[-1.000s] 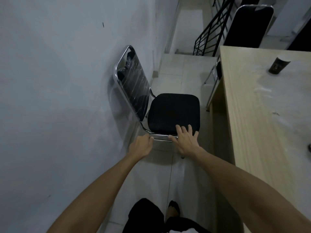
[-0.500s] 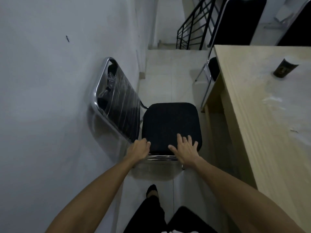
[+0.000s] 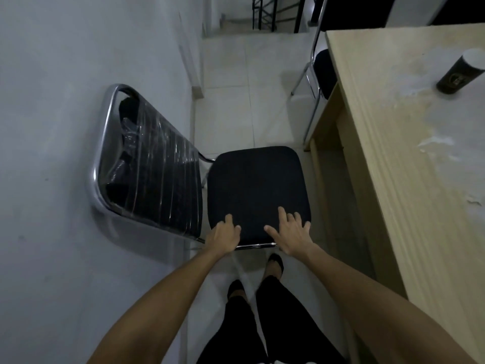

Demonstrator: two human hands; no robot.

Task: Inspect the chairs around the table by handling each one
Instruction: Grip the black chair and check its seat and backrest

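A chrome-framed chair with a black seat cushion stands between the wall and the table, its plastic-wrapped backrest leaning toward the wall. My left hand rests on the seat's near left corner, fingers curled over the edge. My right hand lies flat on the near right part of the seat, fingers spread. A second black chair is tucked in at the table's far end, mostly hidden by the tabletop.
A pale wooden table fills the right side, with a dark cup on it. The grey wall runs along the left. Tiled floor leads to a black stair railing. My legs stand just behind the chair.
I have stepped closer and my view has tilted down. Both hands have slid further onto the seat from its near frame edge.
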